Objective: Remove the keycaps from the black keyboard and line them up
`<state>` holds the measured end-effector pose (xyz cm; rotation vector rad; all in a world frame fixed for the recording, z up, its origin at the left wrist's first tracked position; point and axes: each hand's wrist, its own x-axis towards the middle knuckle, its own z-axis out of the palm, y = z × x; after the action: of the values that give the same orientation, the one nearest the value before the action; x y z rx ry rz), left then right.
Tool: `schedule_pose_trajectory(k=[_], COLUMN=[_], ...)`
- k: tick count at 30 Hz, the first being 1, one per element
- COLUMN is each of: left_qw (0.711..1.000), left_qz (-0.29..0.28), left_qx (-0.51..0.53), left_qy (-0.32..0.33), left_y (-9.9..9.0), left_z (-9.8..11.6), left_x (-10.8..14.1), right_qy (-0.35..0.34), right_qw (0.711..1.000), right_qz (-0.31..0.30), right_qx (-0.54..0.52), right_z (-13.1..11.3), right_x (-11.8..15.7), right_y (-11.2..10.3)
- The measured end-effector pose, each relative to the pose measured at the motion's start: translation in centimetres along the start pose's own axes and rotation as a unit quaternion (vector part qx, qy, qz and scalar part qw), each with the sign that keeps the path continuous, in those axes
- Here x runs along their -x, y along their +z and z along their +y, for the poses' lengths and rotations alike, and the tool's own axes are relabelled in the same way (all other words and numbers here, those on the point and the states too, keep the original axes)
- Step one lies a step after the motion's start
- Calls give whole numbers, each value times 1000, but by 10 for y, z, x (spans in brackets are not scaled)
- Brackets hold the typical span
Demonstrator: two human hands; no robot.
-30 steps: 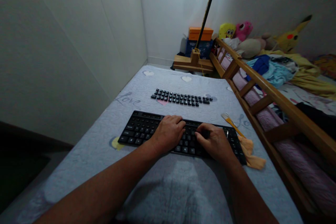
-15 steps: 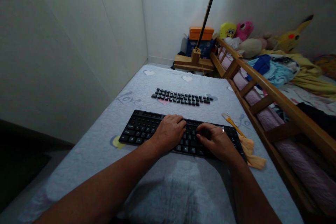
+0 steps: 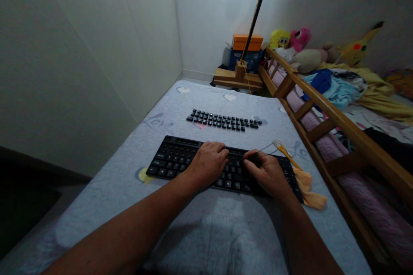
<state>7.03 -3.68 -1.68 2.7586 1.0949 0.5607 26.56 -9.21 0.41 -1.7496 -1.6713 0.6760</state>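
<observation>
A black keyboard (image 3: 172,161) lies across the bedspread, with some key places bare. My left hand (image 3: 209,161) rests over its middle, fingers bent together at the far edge, gripping it. Pinched in my right hand (image 3: 266,174) is a wire keycap puller (image 3: 254,159); its dark handle shows between thumb and fingers, and thin wires stick out to the upper right. Part of the keyboard is hidden under this hand. Beyond the keyboard, several loose black keycaps (image 3: 222,121) are laid out in rows.
A brush with a yellow handle (image 3: 288,157) and an orange cloth (image 3: 309,191) lie at the keyboard's right end. A wooden bed rail (image 3: 318,99) runs along the right side. At the far end stands a pole on a wooden base (image 3: 238,77). A pale wall panel (image 3: 106,43) is at left.
My right hand has turned the keycap puller, so its wires now point up and to the right, in plain view. The left hand and keyboard stay in place.
</observation>
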Motion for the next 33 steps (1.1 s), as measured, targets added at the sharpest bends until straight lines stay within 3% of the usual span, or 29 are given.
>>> schedule_pose_trajectory(k=[7, 14, 20, 33], left_qw=[1000, 1000, 1000, 1000], left_qz=[0, -2, -4, -7], left_qx=[5, 5, 1, -5], left_qy=[-3, -1, -6, -2], left_y=[0, 1, 0, -2], left_z=[0, 0, 1, 2], left_x=[0, 0, 0, -1], right_qy=[-18, -13, 59, 35], right_qw=[998, 1000, 997, 993], right_qz=[49, 6, 46, 111], right_qx=[26, 9, 22, 20], right_z=[-2, -1, -6, -9], right_x=[0, 1, -2, -3], right_y=[4, -1, 3, 16])
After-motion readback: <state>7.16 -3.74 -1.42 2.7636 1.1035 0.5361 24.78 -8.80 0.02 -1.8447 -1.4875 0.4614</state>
